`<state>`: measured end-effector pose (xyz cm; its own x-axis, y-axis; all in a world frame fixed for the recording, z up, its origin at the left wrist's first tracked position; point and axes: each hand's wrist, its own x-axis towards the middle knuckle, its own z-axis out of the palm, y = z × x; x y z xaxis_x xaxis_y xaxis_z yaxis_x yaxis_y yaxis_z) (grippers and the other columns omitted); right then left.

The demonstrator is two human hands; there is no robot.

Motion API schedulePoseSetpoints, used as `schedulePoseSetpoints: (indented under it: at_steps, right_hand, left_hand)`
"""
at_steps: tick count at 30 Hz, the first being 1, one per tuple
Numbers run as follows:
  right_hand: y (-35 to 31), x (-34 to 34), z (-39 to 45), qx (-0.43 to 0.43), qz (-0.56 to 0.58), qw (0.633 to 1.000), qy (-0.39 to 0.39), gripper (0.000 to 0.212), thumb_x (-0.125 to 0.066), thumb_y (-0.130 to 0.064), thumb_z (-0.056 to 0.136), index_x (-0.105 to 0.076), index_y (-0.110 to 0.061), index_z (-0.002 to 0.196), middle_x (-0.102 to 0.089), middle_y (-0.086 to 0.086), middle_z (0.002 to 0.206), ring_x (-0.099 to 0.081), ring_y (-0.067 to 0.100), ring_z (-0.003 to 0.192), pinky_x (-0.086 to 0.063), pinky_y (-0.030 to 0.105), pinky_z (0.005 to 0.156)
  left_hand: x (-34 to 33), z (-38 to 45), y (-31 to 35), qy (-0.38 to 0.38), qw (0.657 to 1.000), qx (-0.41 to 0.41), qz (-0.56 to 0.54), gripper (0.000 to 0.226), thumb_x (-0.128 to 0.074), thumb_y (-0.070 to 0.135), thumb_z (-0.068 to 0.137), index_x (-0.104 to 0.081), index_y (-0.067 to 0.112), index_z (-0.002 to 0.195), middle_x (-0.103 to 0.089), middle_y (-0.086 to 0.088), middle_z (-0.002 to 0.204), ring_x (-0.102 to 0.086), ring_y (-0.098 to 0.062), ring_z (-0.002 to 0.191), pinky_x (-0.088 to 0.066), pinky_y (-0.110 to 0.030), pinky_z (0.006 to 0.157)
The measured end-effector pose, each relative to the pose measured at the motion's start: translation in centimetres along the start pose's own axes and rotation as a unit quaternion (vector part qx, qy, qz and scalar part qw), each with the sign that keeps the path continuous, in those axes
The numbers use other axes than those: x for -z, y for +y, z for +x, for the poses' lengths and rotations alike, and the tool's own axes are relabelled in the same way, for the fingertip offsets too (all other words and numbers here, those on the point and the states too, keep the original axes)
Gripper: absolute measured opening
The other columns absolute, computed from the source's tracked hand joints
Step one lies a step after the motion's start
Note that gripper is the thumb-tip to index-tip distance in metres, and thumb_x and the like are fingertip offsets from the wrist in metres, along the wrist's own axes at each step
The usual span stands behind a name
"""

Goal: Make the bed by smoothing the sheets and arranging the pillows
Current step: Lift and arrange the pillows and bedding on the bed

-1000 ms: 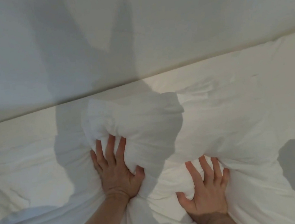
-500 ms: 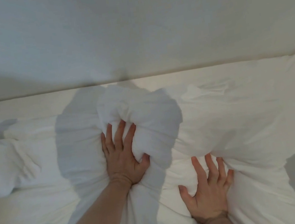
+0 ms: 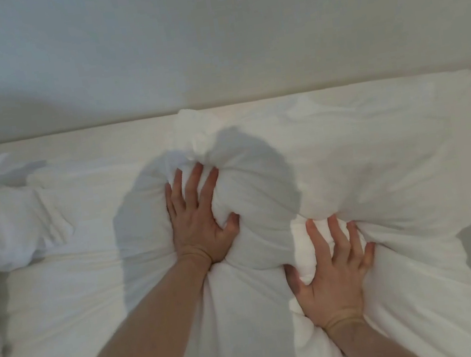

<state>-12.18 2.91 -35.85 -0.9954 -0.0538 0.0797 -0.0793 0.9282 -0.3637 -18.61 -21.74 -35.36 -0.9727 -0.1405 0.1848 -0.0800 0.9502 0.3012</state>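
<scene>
— Where is there room to pass?

— Left of the left hand [image 3: 196,223], flat sheet [image 3: 98,288] lies open toward the crumpled bedding [image 3: 8,231].

— And ahead?

— The bunched pillow [image 3: 348,168] blocks both hands; the wall [image 3: 208,37] stands just behind it, with perhaps a narrow strip of bed between.
</scene>
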Motion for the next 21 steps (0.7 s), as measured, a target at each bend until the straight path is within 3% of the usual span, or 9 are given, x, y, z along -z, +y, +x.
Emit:
schedulePoseSetpoints:
  at_steps: [5, 10, 14, 17, 19, 21]
  right_hand:
    - [-0.1, 0.5, 0.2, -0.003, 0.006, 1.0, 0.014, 0.08, -0.057, -0.066, 0.079, -0.045, -0.032, 0.151, -0.031, 0.005, 0.162, -0.022, 0.04, 0.151, -0.009, 0.066, 0.12]
    - [-0.4, 1.0, -1.1, -0.009, -0.013, 1.0, 0.021, 0.08, -0.049, -0.069, 0.089, -0.028, -0.037, 0.159, -0.015, -0.001, 0.169, -0.008, 0.031, 0.157, -0.003, 0.064, 0.122]
    - [-0.2, 1.8, -3.5, -0.023, -0.047, 0.998, -0.024, 0.078, -0.031, -0.071, 0.096, -0.007, -0.039, 0.162, 0.001, -0.005, 0.172, 0.005, 0.026, 0.158, 0.005, 0.059, 0.124]
    - [-0.5, 3.1, -6.2, -0.055, -0.045, 0.994, -0.082, 0.078, -0.017, -0.074, 0.094, 0.0, -0.039, 0.162, 0.005, -0.006, 0.172, 0.007, 0.025, 0.158, 0.002, 0.057, 0.125]
    - [-1.6, 5.0, -8.8, -0.077, -0.022, 0.989, -0.121, 0.08, -0.01, -0.075, 0.091, -0.003, -0.038, 0.162, -0.001, -0.004, 0.172, 0.001, 0.026, 0.158, -0.004, 0.057, 0.125]
    - [-3.1, 7.1, -13.0, -0.074, -0.001, 0.982, -0.173, 0.081, 0.001, -0.079, 0.088, -0.001, -0.043, 0.161, 0.0, -0.005, 0.172, 0.002, 0.024, 0.158, -0.002, 0.055, 0.125]
  left_hand:
    - [-0.1, 0.1, 0.0, -0.001, 1.0, -0.002, 0.001, 0.083, -0.047, 0.059, 0.08, -0.041, 0.021, 0.153, -0.031, -0.005, 0.163, -0.017, -0.037, 0.154, -0.009, -0.059, 0.123]
    - [0.1, -0.3, 0.2, 0.0, 1.0, -0.007, 0.008, 0.08, -0.043, 0.062, 0.086, -0.032, 0.028, 0.157, -0.026, 0.0, 0.165, -0.015, -0.035, 0.154, -0.009, -0.058, 0.124]
    - [1.9, -1.5, 0.6, -0.075, 0.997, 0.006, 0.016, 0.083, -0.029, 0.073, 0.089, -0.012, 0.036, 0.161, -0.006, 0.005, 0.17, -0.001, -0.032, 0.157, -0.004, -0.057, 0.125]
    - [4.7, -4.7, 1.5, -0.162, 0.985, 0.043, -0.051, 0.083, -0.033, 0.073, 0.093, 0.001, 0.039, 0.161, 0.011, 0.01, 0.17, 0.008, -0.029, 0.157, -0.002, -0.055, 0.125]
    - [8.1, -9.9, 2.2, -0.206, 0.972, 0.061, -0.096, 0.087, -0.034, 0.076, 0.091, 0.004, 0.041, 0.16, 0.015, 0.01, 0.17, 0.01, -0.028, 0.157, 0.001, -0.052, 0.126]
    - [11.9, -17.6, 2.9, -0.25, 0.964, 0.018, -0.086, 0.089, -0.027, 0.081, 0.086, 0.007, 0.043, 0.159, 0.02, 0.011, 0.169, 0.017, -0.022, 0.156, 0.007, -0.05, 0.126]
